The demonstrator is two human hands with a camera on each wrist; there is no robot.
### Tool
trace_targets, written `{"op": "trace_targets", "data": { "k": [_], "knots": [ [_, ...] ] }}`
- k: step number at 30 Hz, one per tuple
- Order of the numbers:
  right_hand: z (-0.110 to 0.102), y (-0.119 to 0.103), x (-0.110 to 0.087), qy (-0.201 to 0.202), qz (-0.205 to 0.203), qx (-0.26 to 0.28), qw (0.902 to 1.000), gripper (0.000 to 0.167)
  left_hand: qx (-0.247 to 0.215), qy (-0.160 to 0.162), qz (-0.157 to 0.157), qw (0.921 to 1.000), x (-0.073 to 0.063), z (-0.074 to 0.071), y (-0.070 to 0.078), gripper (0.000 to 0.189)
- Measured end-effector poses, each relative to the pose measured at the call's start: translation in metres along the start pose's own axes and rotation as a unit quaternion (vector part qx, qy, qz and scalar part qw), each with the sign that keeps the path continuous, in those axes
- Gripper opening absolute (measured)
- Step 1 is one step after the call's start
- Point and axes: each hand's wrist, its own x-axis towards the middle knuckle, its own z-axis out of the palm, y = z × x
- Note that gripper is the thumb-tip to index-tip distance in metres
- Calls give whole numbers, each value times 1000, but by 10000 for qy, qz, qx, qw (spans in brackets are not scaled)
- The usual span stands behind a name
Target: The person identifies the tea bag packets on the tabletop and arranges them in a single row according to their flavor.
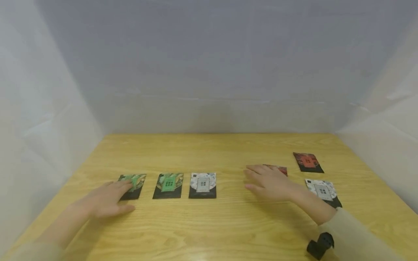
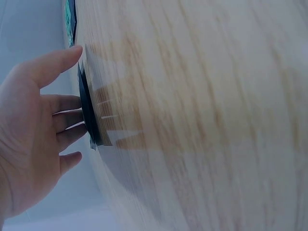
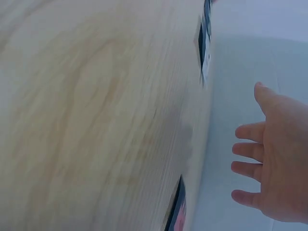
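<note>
Left hand (image 1: 109,200): palm down, fingers nearly straight and slightly parted, thumb spread aside. Left forearm (image 1: 65,225): slanting inward from lower left. Right hand (image 1: 270,183): palm down, fingers relaxed, slightly parted, thumb well apart. Right forearm (image 1: 310,205): slanting inward from lower right.

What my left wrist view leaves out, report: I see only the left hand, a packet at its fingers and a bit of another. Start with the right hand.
Observer: The right hand is held off the table; the right wrist view shows a gap beneath it.
Operator: Name whatever it partly hides from the head camera.
Observer: A red packet, of which only the far part shows.
Operator: Now give me the nearest packet to that hand's left.
Observer: A white packet, lying flat and apart from the hand in the head view.
</note>
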Motion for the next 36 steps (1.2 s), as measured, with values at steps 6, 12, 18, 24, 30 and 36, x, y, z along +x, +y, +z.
{"op": "trace_targets", "data": {
  "k": [6, 12, 18, 24, 30, 36],
  "knots": [
    [-7, 26, -35, 222, 409, 69, 9989, 58, -60, -19, -35, 10000, 0, 1, -1, 79],
    [-9, 52, -71, 152, 936, 215, 9953, 60, -26, 16, -10, 10000, 0, 5, -3, 79],
    [-6, 75, -104, 85, 1384, 172, 9902, 60, 34, 88, 37, 9999, 1, 7, -5, 77],
    [0, 93, -133, -303, 1923, 224, 9806, 60, 31, 112, 56, 9999, 2, 7, -5, 77],
    [1, 101, -150, -706, 2044, 753, 9734, 63, 19, 100, 46, 9999, 1, 6, -6, 76],
    [2, 97, -161, -729, 1878, 1018, 9742, 59, 55, 166, 61, 9998, 1, 7, -6, 77]
  ]
}}
